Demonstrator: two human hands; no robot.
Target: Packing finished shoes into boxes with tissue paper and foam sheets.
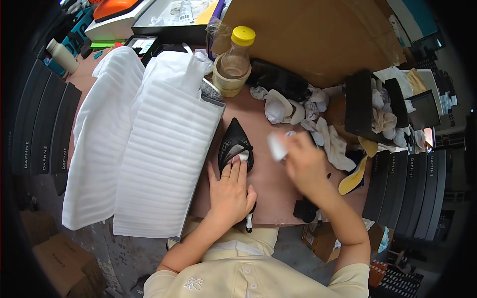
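A black pointed-toe shoe (230,141) with a mesh upper lies on the table, its toe pointing away from me. My left hand (229,191) holds it down, the stretched fingers reaching into its opening, where a bit of white shows. Part of the shoe's back and heel is hidden under that hand. To the right of the shoe, my right hand (303,164) is raised and smeared by motion. Between its fingers is a small white piece (276,147), too blurred to tell whether sponge or paper.
Left of the shoe stands a box covered with white foam sheets (159,149). Behind are a yellow-capped bottle (236,62) in tape rolls, and crumpled paper (318,102). Insoles (354,176) lie right. Dark shoe boxes are stacked at left (42,124) and right (405,193).
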